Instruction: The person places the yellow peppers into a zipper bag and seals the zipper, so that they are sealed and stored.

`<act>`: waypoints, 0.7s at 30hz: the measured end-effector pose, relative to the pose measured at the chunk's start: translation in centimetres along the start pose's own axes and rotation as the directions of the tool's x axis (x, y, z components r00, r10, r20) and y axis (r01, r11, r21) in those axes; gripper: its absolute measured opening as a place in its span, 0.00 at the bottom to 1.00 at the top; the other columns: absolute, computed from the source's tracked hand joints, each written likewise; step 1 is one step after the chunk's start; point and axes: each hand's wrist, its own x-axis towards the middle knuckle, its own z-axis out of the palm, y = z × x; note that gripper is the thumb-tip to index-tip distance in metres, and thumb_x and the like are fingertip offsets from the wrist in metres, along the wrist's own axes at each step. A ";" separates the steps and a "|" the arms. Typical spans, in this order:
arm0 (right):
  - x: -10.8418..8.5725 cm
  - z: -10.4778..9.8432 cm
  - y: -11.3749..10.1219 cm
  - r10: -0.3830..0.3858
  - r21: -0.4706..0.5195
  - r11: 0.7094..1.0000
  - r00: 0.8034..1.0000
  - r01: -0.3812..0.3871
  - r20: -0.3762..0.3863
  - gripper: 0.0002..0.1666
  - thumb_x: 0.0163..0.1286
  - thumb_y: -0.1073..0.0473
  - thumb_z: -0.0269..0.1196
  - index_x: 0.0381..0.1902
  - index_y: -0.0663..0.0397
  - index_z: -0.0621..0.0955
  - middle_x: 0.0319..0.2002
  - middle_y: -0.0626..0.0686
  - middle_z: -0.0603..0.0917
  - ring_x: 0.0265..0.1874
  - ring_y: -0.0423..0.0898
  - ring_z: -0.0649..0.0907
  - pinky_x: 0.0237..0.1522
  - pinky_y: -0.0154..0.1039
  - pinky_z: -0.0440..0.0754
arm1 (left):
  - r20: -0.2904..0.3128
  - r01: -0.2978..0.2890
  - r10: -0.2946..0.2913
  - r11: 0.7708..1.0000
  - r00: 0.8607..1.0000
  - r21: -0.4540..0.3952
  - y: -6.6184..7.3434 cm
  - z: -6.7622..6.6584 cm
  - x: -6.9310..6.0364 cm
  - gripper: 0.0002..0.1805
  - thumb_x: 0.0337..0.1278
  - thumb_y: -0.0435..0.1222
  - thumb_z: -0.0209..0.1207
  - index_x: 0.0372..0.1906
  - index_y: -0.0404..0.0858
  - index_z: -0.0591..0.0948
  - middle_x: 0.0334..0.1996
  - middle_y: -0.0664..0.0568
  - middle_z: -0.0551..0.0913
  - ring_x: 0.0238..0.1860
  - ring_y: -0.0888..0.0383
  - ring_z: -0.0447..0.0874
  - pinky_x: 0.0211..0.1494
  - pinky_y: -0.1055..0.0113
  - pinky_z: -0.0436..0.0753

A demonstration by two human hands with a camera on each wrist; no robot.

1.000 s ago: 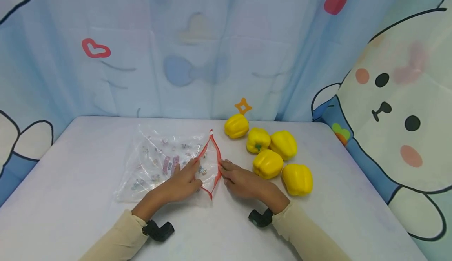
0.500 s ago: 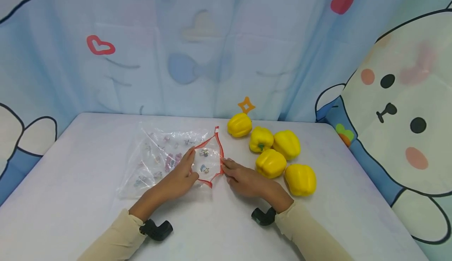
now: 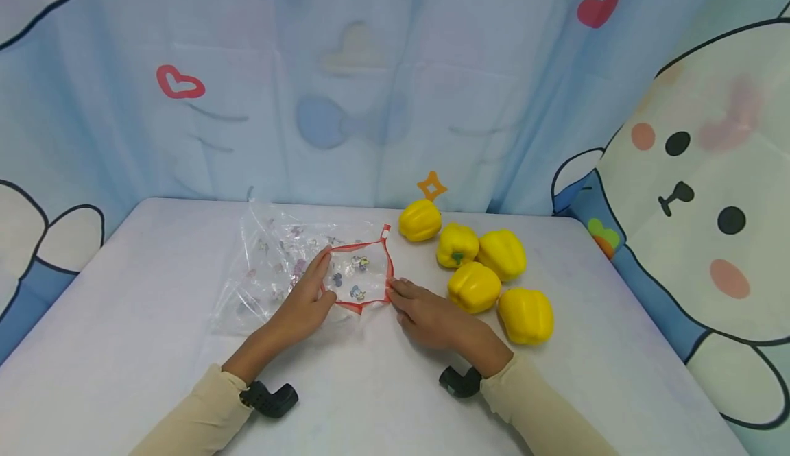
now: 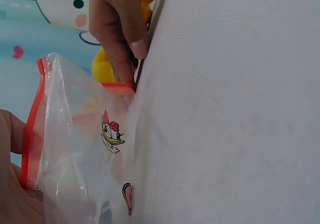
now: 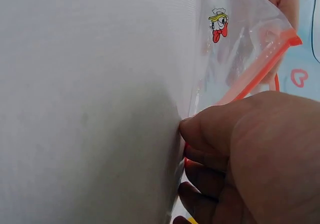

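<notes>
Left hand (image 3: 304, 303), thumb and fingers spread, holds the raised edge of a clear, red-rimmed bag (image 3: 265, 264); right hand (image 3: 427, 313), fingers bent, holds the opposite edge low at the white table (image 3: 123, 367). Bag lies on the table, long axis left to right, mouth gaping rightward toward five yellow peppers (image 3: 474, 287).

My head view looks forward and down over the surface (image 3: 154, 291) from the near side, standing back enough to reach the far curtain (image 3: 247, 24). My left wrist view, low, close and sideways, faces right past the red rim (image 4: 32, 119) of the bag (image 4: 70, 149) to my right hand (image 4: 117, 23); my right wrist view, likewise close, faces left towards my left hand (image 5: 282, 1). All three share that rim
</notes>
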 end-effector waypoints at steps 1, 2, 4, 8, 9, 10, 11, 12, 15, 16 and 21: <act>0.0 0.0 0.2 -0.002 0.033 0.999 1.000 0.002 -0.005 0.34 0.75 0.51 0.53 0.76 0.49 0.60 0.76 0.46 0.54 0.74 0.45 0.52 0.71 0.47 0.55 | -0.001 0.006 -0.006 1.000 1.000 -0.006 0.0 0.0 0.0 0.39 0.61 0.29 0.47 0.76 0.32 0.47 0.77 0.46 0.43 0.76 0.51 0.39 0.74 0.50 0.47; 0.0 -0.1 0.3 -0.009 0.083 0.996 1.000 0.010 -0.017 0.34 0.75 0.52 0.53 0.76 0.49 0.60 0.75 0.46 0.55 0.74 0.45 0.54 0.71 0.47 0.56 | -0.001 0.011 -0.011 1.000 1.000 -0.009 0.0 0.0 0.0 0.39 0.61 0.29 0.47 0.76 0.32 0.47 0.77 0.45 0.43 0.76 0.51 0.39 0.74 0.50 0.47; -0.1 -0.4 1.0 -0.027 0.199 0.979 0.998 0.038 -0.059 0.34 0.75 0.53 0.54 0.75 0.48 0.61 0.74 0.47 0.60 0.72 0.44 0.59 0.70 0.48 0.59 | -0.001 0.025 -0.025 1.000 1.000 -0.010 0.0 0.1 0.0 0.40 0.61 0.30 0.47 0.76 0.32 0.46 0.77 0.44 0.43 0.76 0.51 0.39 0.74 0.50 0.47; -0.7 -1.7 2.3 -0.057 0.413 0.901 0.980 0.133 -0.191 0.28 0.73 0.59 0.56 0.71 0.48 0.69 0.67 0.49 0.72 0.60 0.47 0.75 0.63 0.51 0.70 | -0.006 0.039 -0.039 0.999 0.999 -0.008 0.1 0.2 0.0 0.39 0.62 0.31 0.47 0.77 0.33 0.47 0.77 0.42 0.45 0.76 0.50 0.41 0.74 0.51 0.48; -0.9 -2.0 2.6 -0.062 0.437 0.886 0.974 0.153 -0.216 0.27 0.73 0.60 0.56 0.69 0.48 0.71 0.65 0.49 0.74 0.58 0.48 0.76 0.62 0.52 0.72 | -0.006 0.042 -0.042 0.999 0.999 -0.007 0.2 0.2 -0.1 0.39 0.62 0.31 0.47 0.77 0.33 0.48 0.77 0.42 0.45 0.76 0.50 0.41 0.74 0.51 0.48; -1.1 -2.4 2.9 -0.064 0.459 0.872 0.969 0.171 -0.238 0.25 0.73 0.61 0.55 0.68 0.48 0.73 0.63 0.48 0.76 0.57 0.48 0.78 0.61 0.52 0.73 | -0.005 0.042 -0.042 0.999 0.999 -0.007 0.2 0.2 -0.1 0.38 0.63 0.31 0.47 0.76 0.33 0.48 0.77 0.42 0.46 0.76 0.50 0.42 0.74 0.51 0.48; -1.3 -2.8 3.1 -0.067 0.476 0.860 0.964 0.186 -0.256 0.24 0.73 0.62 0.55 0.66 0.49 0.75 0.62 0.48 0.77 0.57 0.49 0.78 0.60 0.52 0.73 | -0.003 0.047 -0.047 0.999 0.999 -0.007 0.2 0.2 -0.1 0.38 0.63 0.31 0.47 0.77 0.33 0.48 0.77 0.42 0.46 0.76 0.50 0.42 0.74 0.51 0.48; -1.5 -3.1 3.3 -0.070 0.483 0.852 0.959 0.199 -0.273 0.23 0.73 0.61 0.56 0.65 0.50 0.76 0.60 0.47 0.79 0.60 0.49 0.76 0.60 0.52 0.73 | -0.003 0.052 -0.052 0.999 0.999 -0.006 0.2 0.1 -0.1 0.38 0.63 0.31 0.47 0.77 0.33 0.48 0.76 0.42 0.46 0.76 0.50 0.42 0.74 0.51 0.49; -1.9 -3.9 4.1 -0.073 0.537 0.811 0.951 0.232 -0.300 0.22 0.73 0.61 0.57 0.64 0.52 0.77 0.58 0.48 0.80 0.61 0.52 0.76 0.59 0.49 0.75 | 0.000 0.065 -0.065 0.998 0.998 -0.001 0.3 0.1 -0.1 0.37 0.64 0.32 0.47 0.77 0.34 0.49 0.77 0.43 0.47 0.76 0.49 0.42 0.74 0.50 0.49; -2.1 -4.2 4.4 -0.076 0.548 0.800 0.947 0.245 -0.312 0.22 0.73 0.61 0.58 0.63 0.53 0.77 0.58 0.49 0.81 0.60 0.53 0.76 0.59 0.49 0.75 | 0.002 0.066 -0.066 0.998 0.998 0.000 0.4 0.1 -0.1 0.37 0.65 0.32 0.47 0.77 0.34 0.49 0.77 0.43 0.47 0.76 0.49 0.42 0.74 0.50 0.49; -3.0 -5.3 5.8 -0.052 0.580 0.776 0.942 0.247 -0.332 0.22 0.71 0.59 0.60 0.62 0.53 0.78 0.58 0.50 0.81 0.61 0.52 0.76 0.59 0.46 0.75 | 0.004 0.062 -0.062 0.998 0.998 -0.001 0.6 0.1 -0.1 0.37 0.65 0.32 0.47 0.77 0.33 0.49 0.77 0.42 0.47 0.76 0.49 0.42 0.74 0.51 0.49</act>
